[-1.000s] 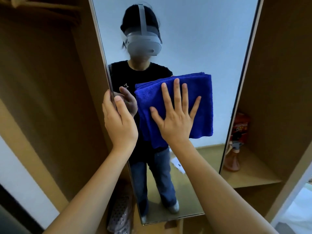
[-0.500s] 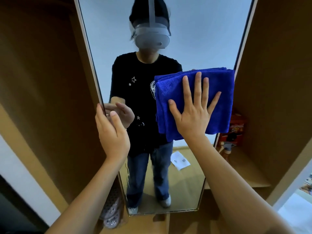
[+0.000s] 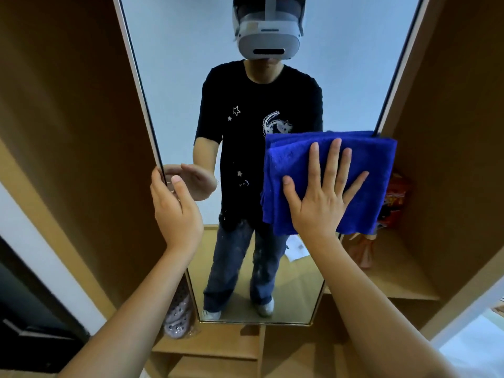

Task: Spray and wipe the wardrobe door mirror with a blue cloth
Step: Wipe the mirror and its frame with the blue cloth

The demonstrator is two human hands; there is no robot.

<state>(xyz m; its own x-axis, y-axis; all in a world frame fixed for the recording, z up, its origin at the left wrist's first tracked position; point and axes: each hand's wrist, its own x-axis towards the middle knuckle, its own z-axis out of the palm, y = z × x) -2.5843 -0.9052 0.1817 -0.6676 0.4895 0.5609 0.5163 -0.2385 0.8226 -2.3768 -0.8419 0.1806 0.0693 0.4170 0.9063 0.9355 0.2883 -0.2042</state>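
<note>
My right hand (image 3: 321,203) lies flat with fingers (image 3: 331,165) spread wide, pressing the folded blue cloth (image 3: 365,170) against the mirror (image 3: 174,85) near its right edge; my left hand (image 3: 174,211) grips the mirror's left edge, thumb on the glass, fingers curled behind it; a spray bottle (image 3: 362,249) stands on the shelf (image 3: 392,279) beside the door.

A person faces a tall mirror (image 3: 174,85) on a wooden wardrobe door. The right hand (image 3: 320,199), fingers spread flat, presses a folded blue cloth (image 3: 376,165) against the glass at about 3 o'clock, overlapping the mirror's right edge. The left hand (image 3: 176,211) grips the mirror's left edge at 9 o'clock. An orange spray bottle (image 3: 364,251) stands on a shelf (image 3: 395,279) at 4 o'clock.
</note>
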